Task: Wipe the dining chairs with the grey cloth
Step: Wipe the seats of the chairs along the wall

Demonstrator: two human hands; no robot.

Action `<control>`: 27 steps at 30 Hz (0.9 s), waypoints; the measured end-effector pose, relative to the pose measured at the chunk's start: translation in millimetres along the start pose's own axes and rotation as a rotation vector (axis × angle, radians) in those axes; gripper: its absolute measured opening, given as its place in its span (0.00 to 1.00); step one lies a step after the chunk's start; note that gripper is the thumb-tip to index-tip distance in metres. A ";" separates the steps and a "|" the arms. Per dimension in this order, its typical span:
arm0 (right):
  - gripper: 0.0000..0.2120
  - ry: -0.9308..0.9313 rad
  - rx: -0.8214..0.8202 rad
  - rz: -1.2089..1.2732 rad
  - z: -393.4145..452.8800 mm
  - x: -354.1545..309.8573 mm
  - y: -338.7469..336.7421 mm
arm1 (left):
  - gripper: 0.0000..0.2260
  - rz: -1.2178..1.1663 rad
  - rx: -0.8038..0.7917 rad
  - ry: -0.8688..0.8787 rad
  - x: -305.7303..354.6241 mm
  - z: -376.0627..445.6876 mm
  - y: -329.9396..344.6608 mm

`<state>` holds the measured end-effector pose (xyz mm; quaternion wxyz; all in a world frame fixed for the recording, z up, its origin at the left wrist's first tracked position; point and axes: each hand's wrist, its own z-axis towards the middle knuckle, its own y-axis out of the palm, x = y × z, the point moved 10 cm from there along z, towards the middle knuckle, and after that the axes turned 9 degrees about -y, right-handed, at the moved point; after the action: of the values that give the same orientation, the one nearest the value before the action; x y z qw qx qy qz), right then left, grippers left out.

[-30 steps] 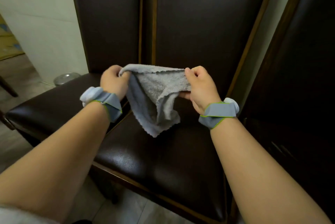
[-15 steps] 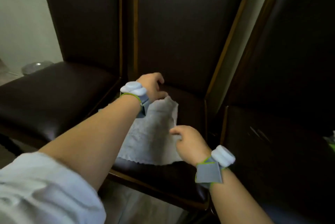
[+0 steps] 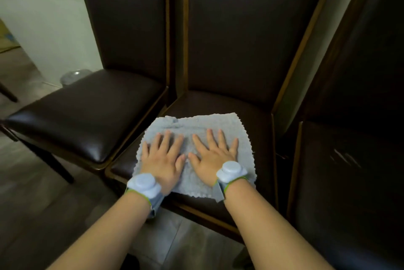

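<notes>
1. Three dark brown padded dining chairs with wooden frames stand side by side against a pale wall (image 3: 43,18); the middle chair (image 3: 236,40) is the landmark here.
2. The left chair (image 3: 87,114) sits just beside the middle chair, and the right chair (image 3: 354,160) stands on its other side, its seat dim and hard to read.
3. The floor (image 3: 32,204) below the middle chair's front rail is grey-brown tile or plank.
4. A small round metallic thing (image 3: 73,75), possibly a bin lid, lies on the floor beyond the left chair.
5. The grey cloth (image 3: 196,123) lies spread flat on the front part of the middle chair's seat.
6. The left hand (image 3: 162,158) and right hand (image 3: 213,156) press palm-down on the cloth, side by side, fingers (image 3: 167,138) spread apart and flat, gripping nothing.
7. Each wrist carries a pale band (image 3: 145,183) at the cloth's near edge.
</notes>
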<state>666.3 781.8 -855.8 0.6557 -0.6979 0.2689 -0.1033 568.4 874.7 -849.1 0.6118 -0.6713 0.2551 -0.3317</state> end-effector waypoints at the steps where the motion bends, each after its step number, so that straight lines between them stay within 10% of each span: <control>1: 0.29 0.004 0.001 0.000 -9.5 -3.2 2.9 | 0.30 0.024 -0.032 0.013 0.5 -12.6 5.0; 27: 0.30 0.261 -0.017 -0.020 118.6 115.7 -34.9 | 0.26 0.168 -0.195 0.092 85.2 223.7 17.6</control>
<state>830.1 824.5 -860.1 0.6083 -0.6867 0.3459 -0.1972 794.4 954.6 -862.2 0.5568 -0.6881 0.3691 -0.2833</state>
